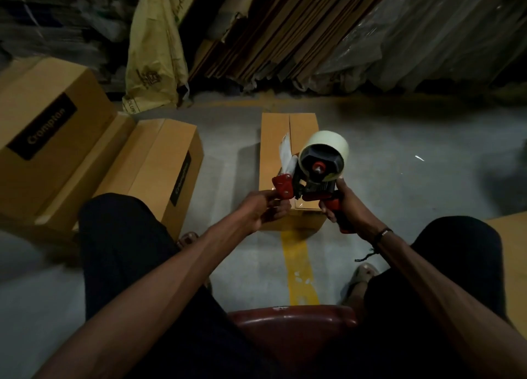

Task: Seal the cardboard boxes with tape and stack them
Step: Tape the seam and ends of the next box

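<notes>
My right hand [346,207] grips the tape dispenser [316,173] by its handle; my left hand [263,210] pinches at its red front end. The cardboard box [281,139] lies on the floor directly beyond and beneath the dispenser, its unsealed centre seam running straight away from me.
</notes>
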